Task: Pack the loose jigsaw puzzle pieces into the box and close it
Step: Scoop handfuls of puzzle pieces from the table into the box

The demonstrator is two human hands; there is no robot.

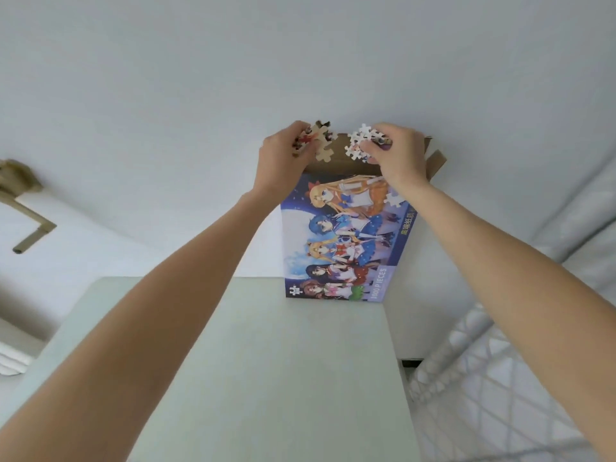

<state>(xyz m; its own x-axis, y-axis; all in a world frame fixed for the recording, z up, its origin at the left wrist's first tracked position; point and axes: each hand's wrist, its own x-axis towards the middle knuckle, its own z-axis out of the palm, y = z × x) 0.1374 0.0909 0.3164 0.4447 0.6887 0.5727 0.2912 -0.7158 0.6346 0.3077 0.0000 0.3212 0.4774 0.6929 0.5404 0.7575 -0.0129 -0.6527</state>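
A puzzle box (343, 235) with a colourful cartoon picture stands upright on the far edge of a pale table (266, 361), its brown top flaps (436, 161) open. My left hand (283, 158) holds a clump of brown-backed and red puzzle pieces (316, 140) above the left of the opening. My right hand (400, 151) holds a clump of white puzzle pieces (360, 140) above the right of the opening. One white piece (395, 199) shows against the box front, below my right wrist; whether it is falling or stuck I cannot tell.
A white wall rises behind the box. A white net-like mesh (500, 378) hangs along the table's right side. A brown fixture (23, 201) is mounted on the wall at the left, and folded white cloth (13, 358) lies low left.
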